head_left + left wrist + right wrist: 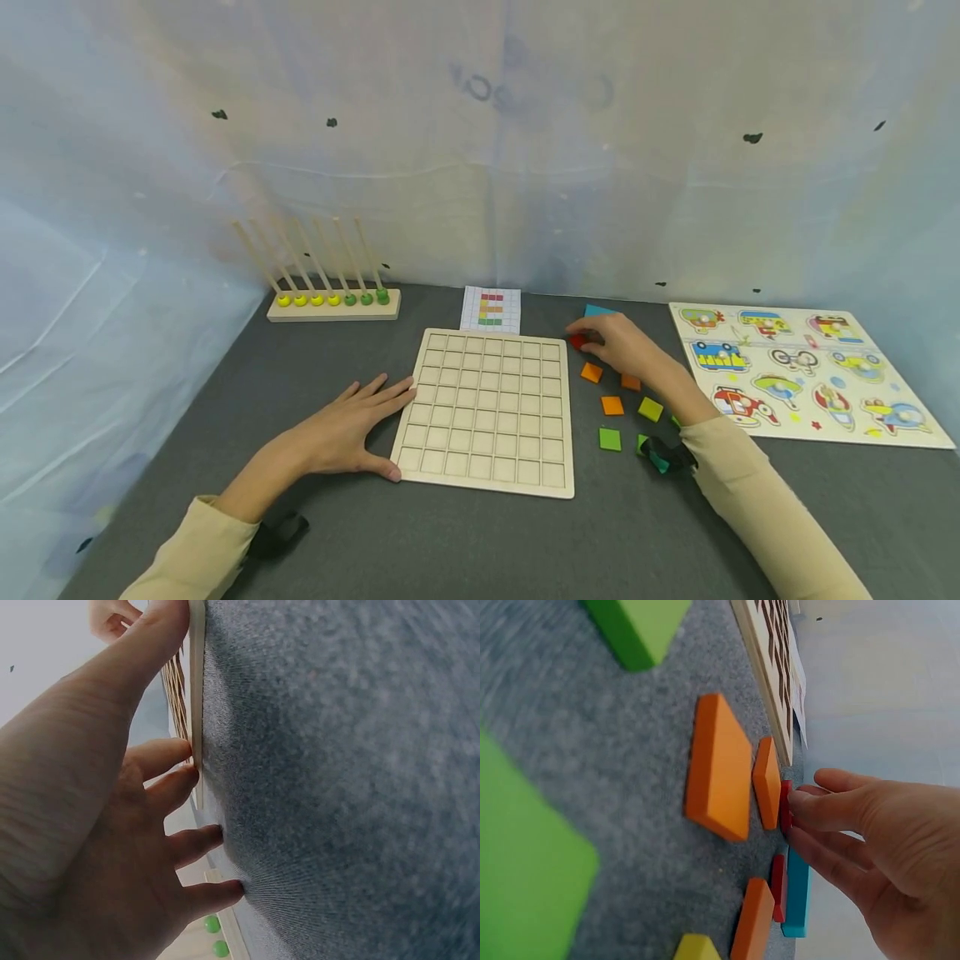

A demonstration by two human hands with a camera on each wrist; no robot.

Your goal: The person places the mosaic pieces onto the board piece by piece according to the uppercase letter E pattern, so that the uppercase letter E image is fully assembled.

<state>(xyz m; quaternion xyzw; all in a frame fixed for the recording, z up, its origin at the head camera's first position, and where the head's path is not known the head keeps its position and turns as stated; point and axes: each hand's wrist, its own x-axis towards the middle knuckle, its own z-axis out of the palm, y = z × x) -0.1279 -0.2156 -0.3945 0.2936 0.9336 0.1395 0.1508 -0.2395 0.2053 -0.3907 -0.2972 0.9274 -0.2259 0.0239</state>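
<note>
A pale wooden board with a square grid [483,410] lies flat on the dark table. My left hand [347,432] is spread at its left edge, with thumb and index finger touching the frame; two other fingertips rest on the cloth in the left wrist view. Beyond the board's right edge, my right hand [628,347] pinches a red square tile [785,804] between thumb and fingers, low at the table. Close by are a blue piece [798,892], a second red tile [778,888] and orange tiles [591,372]. Every grid cell in sight is bare.
Yellow [650,408] and green tiles [610,439] lie nearer, partly under the right wrist. A printed card with a coloured pattern [491,310] lies behind the board. At the back left stands a bead-and-peg rack [333,310]; a vehicle puzzle board [806,375] lies right.
</note>
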